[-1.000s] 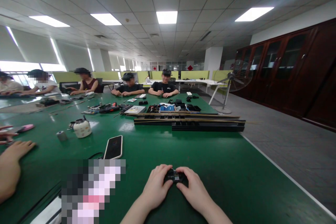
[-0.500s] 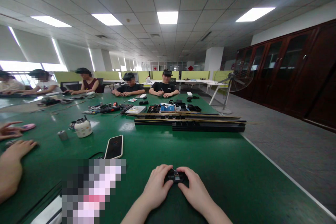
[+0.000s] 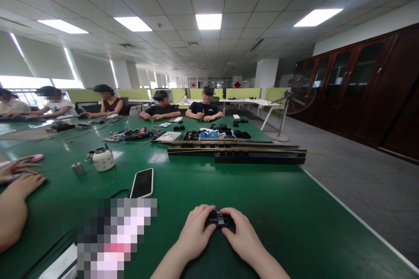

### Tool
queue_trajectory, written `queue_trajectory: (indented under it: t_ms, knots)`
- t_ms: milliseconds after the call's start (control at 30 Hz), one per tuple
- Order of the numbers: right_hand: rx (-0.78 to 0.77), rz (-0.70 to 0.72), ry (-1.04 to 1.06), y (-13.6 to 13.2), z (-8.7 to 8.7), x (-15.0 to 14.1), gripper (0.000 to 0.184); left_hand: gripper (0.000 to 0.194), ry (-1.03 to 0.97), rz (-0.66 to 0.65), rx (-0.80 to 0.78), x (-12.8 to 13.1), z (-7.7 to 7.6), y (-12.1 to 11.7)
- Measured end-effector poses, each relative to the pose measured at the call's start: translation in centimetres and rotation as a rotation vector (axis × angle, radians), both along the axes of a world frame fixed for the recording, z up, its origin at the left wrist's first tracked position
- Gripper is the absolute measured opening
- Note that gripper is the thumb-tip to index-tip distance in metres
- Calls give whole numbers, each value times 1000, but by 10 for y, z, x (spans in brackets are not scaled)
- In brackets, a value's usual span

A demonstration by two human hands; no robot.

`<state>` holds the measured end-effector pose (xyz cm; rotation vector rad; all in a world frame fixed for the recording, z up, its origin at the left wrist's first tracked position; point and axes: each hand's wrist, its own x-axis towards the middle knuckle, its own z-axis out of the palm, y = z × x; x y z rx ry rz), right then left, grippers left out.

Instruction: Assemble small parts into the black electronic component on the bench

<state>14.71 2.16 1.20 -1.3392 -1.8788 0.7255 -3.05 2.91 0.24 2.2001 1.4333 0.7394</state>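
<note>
Close to me on the green table, a small black device [image 3: 220, 218] lies between my hands. It has a dark rounded casing with grey and silvery parts in its middle; its exact kind is not clear. My left hand [image 3: 198, 229] grips its left side, thumb at the near edge and fingers curled over the far edge. On the opposite side my right hand [image 3: 241, 232] holds it the same way. The fingers cover both ends of the device.
A phone [image 3: 142, 183] lies left of my hands, beyond a pixelated area. Further off stand a white pot-shaped container [image 3: 104, 159] and a grey cylinder [image 3: 78, 168]. Long black rails [image 3: 260, 157] with thin rods cross the table ahead. A co-worker's hands [image 3: 26, 183] rest at far left.
My hands and the black device keep the same position. At far left, one of the co-worker's hands has shifted slightly. The seated person opposite has moved one hand a little.
</note>
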Motion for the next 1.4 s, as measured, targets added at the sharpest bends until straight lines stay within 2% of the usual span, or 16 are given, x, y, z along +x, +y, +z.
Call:
queue_trajectory:
  t_ms: [833,1200,1400]
  knots:
    - [-18,-10,-2,-2,4,-1,36,41,-4,7,1,0,-2,0]
    - [-2,20,-4,-3,6,-1,22,40,-7,4,6,1,0,0]
    - [-8,16,-13,-2,6,-1,21,40,-17,1,6,0,-2,0]
